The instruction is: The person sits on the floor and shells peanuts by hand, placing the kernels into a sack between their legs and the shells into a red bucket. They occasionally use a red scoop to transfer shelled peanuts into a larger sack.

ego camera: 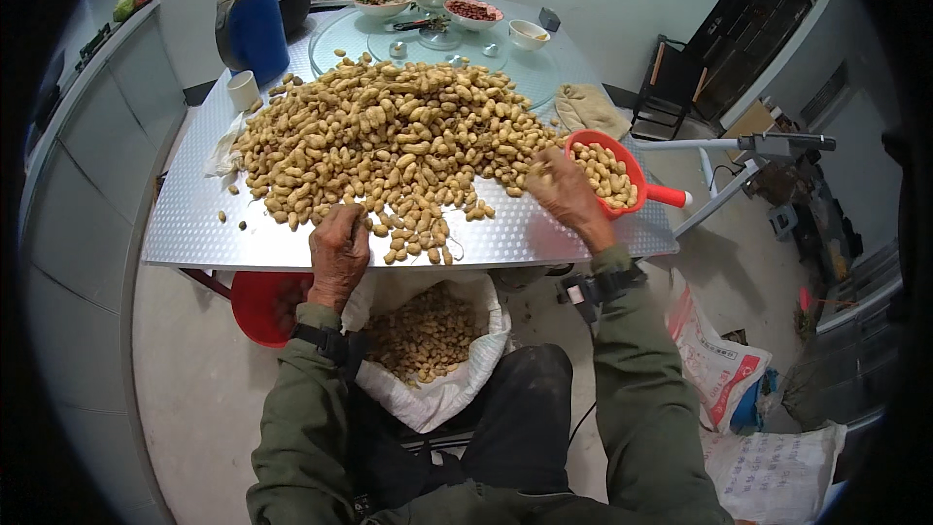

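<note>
A broad heap of unshelled peanuts (393,131) lies on the metal-topped table (197,233). My left hand (340,248) rests at the heap's near edge, fingers curled down by some peanuts; whether it holds one is hidden. My right hand (563,189) is between the heap and a red plastic scoop (643,175), slightly blurred, its fingers bent. The scoop holds many peanuts, and its handle points right. Below the table edge, between my legs, an open white woven sack (466,397) contains more peanuts.
A red basin (255,317) stands under the table at left. Behind the heap are a blue container (255,29), a white cup (243,90), a glass turntable (342,36) and several bowls of food. A cloth (590,109) lies behind the scoop. Printed sacks (721,372) lie on the floor at right.
</note>
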`<action>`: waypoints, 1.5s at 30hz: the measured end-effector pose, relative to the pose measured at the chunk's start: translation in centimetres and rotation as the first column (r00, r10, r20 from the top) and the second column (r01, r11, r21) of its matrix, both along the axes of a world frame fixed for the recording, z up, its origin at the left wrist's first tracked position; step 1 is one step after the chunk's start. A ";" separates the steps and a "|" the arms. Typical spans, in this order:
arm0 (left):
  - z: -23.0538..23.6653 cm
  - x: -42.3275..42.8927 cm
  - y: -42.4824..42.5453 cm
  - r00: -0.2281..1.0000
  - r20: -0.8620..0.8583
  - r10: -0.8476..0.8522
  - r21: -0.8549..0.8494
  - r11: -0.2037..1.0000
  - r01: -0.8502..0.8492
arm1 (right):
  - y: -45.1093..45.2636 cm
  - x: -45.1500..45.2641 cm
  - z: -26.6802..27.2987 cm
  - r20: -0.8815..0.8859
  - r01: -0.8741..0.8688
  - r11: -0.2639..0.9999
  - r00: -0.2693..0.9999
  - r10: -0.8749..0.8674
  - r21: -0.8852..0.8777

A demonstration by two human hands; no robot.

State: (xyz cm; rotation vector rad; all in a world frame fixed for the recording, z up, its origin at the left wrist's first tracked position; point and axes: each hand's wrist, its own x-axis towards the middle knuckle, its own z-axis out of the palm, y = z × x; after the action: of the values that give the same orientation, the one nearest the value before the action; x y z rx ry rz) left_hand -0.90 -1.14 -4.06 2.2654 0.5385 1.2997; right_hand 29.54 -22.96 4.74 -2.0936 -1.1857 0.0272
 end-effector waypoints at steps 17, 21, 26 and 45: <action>0.1 0.1 0.0 0.999 -0.019 0.034 0.026 0.999 -0.033 | -2.7 1.5 3.0 0.318 0.051 0.997 0.946 -0.064 0.049; 0.2 0.0 -0.1 1.000 -0.003 0.023 0.003 1.000 -0.023 | -0.3 -1.7 -0.8 0.281 0.001 0.993 0.959 0.032 -0.117; 0.2 0.0 -0.1 1.000 0.005 0.024 -0.013 1.000 -0.024 | 1.7 -2.0 -3.7 0.275 0.061 0.970 0.961 0.006 -0.234; -0.1 0.1 0.4 0.999 -0.016 0.028 -0.023 0.999 -0.029 | 5.3 -7.8 -5.6 -0.041 -0.180 0.984 0.983 0.180 0.005</action>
State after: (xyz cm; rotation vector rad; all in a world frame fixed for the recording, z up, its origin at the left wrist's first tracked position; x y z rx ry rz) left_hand -0.85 -0.72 -4.12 2.2587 0.5908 1.2833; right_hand 21.73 -17.69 -0.83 -1.9687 -1.3463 0.1526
